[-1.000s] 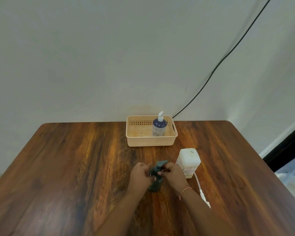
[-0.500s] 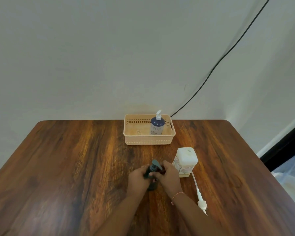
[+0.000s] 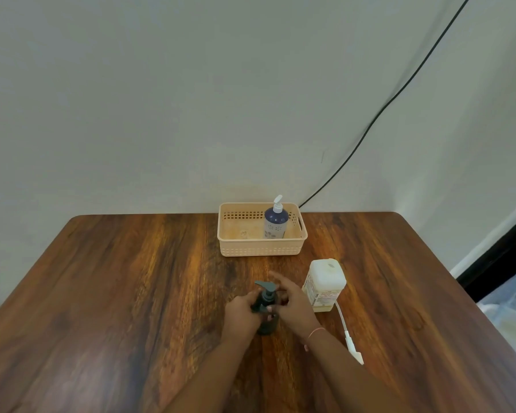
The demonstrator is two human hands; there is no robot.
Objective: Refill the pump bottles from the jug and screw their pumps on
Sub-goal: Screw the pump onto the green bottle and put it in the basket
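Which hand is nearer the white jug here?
Right. The right hand lies just beside the jug, between it and the dark pump bottle; the left hand grips that bottle on its far side.

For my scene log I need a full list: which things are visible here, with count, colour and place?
table: one, brown wood, under everything.
basket: one, beige, far table edge by the wall.
blue bottle: one, dark blue with white pump, upright inside the basket.
jug: one, cream white, right of the hands.
loose pump: one, white, lying beside the jug.
green bottle: one, dark green, between the hands.
cable: one, black, on the wall.
bracelet: one, pink, right wrist.
left hand: grips the green bottle.
right hand: at the bottle's pump; blurred, grip unclear.
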